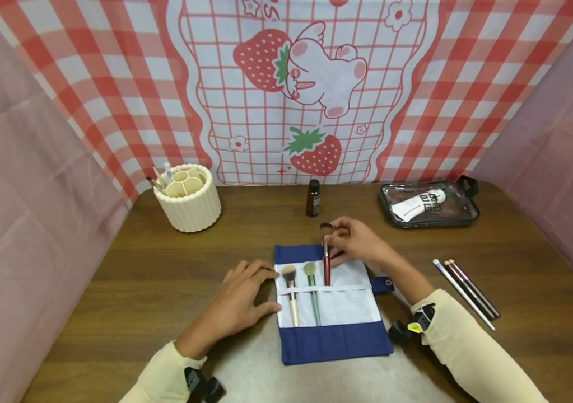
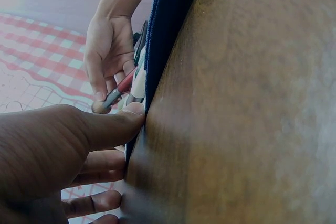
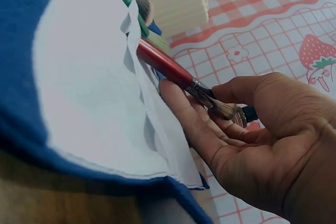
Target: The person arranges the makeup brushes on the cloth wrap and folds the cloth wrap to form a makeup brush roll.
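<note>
A blue brush roll (image 1: 336,342) lies unfolded on the table, its white lining facing up. A cream-handled makeup brush (image 1: 293,307) and a green makeup brush (image 1: 313,299) sit under its white elastic strap (image 1: 352,288). My right hand (image 1: 358,244) pinches a red-handled makeup brush (image 3: 167,66) near its bristle end, between thumb and fingers. The handle's lower end reaches the strap in the right wrist view. At the roll's left edge my left hand (image 1: 238,295) rests with fingers spread, thumb (image 2: 118,127) and fingertips touching the edge.
Several loose brushes (image 1: 467,291) lie to the right. Behind stand a cream ribbed holder (image 1: 191,207), a small dark bottle (image 1: 313,198) and a clear black-edged pouch (image 1: 429,206) with a white tube inside. A closure tab (image 1: 383,284) sticks out on the roll's right.
</note>
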A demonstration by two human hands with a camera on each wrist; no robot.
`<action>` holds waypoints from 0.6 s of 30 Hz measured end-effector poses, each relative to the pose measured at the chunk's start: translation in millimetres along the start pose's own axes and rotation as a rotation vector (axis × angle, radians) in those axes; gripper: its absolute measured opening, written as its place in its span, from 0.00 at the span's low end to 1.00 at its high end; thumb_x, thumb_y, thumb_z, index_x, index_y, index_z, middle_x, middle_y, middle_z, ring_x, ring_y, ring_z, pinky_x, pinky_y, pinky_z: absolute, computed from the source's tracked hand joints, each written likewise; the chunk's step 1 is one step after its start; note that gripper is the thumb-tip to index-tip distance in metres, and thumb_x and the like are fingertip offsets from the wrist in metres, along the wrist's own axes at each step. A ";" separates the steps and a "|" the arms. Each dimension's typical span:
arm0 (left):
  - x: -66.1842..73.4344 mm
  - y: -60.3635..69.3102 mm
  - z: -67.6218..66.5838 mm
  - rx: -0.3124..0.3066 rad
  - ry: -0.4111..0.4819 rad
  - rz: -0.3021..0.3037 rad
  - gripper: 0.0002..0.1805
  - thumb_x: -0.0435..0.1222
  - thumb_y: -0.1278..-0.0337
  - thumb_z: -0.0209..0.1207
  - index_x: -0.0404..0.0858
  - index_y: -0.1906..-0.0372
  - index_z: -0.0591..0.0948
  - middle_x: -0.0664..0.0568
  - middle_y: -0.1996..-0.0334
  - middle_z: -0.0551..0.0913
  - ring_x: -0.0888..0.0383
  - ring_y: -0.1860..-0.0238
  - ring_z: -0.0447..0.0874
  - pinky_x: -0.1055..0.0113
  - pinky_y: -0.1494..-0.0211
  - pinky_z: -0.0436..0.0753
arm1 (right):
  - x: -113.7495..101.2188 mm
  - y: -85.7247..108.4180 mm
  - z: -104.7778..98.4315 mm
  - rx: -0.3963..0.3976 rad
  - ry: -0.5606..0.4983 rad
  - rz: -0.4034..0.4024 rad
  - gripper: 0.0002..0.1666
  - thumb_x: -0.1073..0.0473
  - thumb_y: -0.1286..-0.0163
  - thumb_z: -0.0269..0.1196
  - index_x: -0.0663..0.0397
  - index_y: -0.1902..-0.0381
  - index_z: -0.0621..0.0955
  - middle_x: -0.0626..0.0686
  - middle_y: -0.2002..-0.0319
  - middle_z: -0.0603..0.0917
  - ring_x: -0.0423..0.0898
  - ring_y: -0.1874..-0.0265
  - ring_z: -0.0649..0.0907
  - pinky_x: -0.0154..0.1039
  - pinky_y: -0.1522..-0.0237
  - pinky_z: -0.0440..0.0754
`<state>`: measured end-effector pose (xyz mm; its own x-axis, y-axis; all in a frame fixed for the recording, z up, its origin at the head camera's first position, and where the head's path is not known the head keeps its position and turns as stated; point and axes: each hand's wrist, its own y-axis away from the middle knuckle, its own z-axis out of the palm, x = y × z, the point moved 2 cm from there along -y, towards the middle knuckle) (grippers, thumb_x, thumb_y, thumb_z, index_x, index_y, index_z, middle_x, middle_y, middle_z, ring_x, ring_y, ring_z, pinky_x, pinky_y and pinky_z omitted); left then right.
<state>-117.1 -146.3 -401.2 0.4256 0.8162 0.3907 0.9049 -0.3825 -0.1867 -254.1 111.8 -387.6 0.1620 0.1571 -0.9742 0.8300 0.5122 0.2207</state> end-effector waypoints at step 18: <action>0.5 -0.7 -0.5 -0.008 0.005 -0.006 0.32 0.51 0.48 0.73 0.40 0.41 0.81 0.50 0.41 0.77 0.49 0.43 0.71 0.51 0.47 0.71 | 0.8 12.8 5.0 -0.098 0.135 -0.027 0.22 0.71 0.29 0.59 0.74 0.42 0.65 0.67 0.59 0.79 0.58 0.67 0.85 0.51 0.58 0.85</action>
<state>-117.5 -145.9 -400.4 0.4202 0.8162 0.3965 0.9074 -0.3812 -0.1767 -240.6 114.2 -385.8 0.0621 0.2510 -0.9660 0.7761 0.5964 0.2049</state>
